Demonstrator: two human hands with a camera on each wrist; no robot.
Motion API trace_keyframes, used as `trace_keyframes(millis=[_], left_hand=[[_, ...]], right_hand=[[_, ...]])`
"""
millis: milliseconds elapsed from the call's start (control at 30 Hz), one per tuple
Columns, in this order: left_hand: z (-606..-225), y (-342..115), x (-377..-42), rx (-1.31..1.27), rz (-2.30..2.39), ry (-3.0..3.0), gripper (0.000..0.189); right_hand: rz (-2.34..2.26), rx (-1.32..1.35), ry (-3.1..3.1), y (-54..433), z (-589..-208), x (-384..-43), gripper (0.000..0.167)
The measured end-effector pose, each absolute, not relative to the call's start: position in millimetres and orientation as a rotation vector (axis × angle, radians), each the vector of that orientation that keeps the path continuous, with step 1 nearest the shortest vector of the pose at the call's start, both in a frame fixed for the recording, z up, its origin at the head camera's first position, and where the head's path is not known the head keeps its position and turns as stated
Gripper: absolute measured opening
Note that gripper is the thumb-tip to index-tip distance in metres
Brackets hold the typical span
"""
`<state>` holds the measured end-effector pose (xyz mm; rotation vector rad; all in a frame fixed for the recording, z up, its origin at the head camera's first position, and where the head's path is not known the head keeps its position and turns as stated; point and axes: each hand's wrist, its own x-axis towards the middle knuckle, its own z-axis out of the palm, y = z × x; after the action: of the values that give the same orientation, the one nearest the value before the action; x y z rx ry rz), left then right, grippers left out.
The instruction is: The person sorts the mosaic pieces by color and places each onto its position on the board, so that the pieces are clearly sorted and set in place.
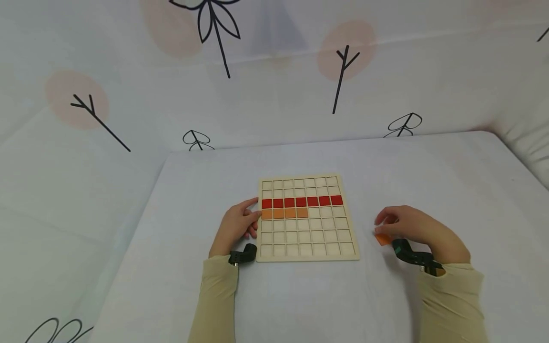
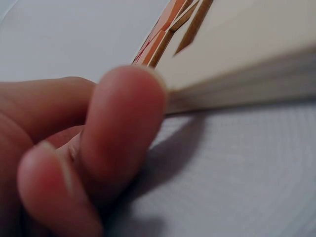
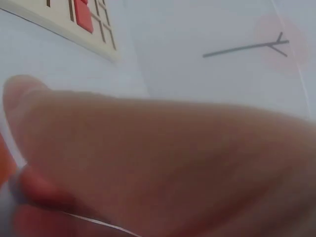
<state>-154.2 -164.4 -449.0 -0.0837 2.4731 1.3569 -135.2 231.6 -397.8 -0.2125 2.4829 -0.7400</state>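
A pale wooden grid board (image 1: 300, 237) lies flat on the table. Red square tiles (image 1: 301, 202) fill its third row, and several orange square tiles (image 1: 285, 213) occupy the left part of the row below. My left hand (image 1: 235, 224) rests at the board's left edge, index finger and thumb touching it; the left wrist view shows a fingertip (image 2: 123, 113) against the board's side (image 2: 237, 84). Right of the board, my right hand (image 1: 405, 224) pinches a loose orange square tile (image 1: 383, 239), tilted under the thumb. In the right wrist view that tile (image 3: 5, 160) is mostly hidden by the fingers.
A white cloth covers the table (image 1: 300, 300). Behind it hangs a pale fabric backdrop (image 1: 274, 105) with plant drawings. Dark camera straps (image 1: 243, 255) circle both wrists, above beige sleeves (image 1: 216, 295).
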Motion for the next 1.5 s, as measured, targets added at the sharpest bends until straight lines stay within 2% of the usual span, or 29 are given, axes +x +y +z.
trace_keyframes(millis=[467,1133,1500], left_hand=[[-447,-163,-153,-0.091,1.350,2.469,0.051],[-447,-164,-153,-0.083,1.383,2.462,0.050],[-449,-165,-153,-0.076,1.383,2.468,0.050]], right_hand=[[-0.727,-0.181,2.431,242,-397,-132,0.033],[-0.654,-0.120,2.498,232,-393,-133,0.035],[-0.641,-0.090,2.490,228,-398,-138,0.048]])
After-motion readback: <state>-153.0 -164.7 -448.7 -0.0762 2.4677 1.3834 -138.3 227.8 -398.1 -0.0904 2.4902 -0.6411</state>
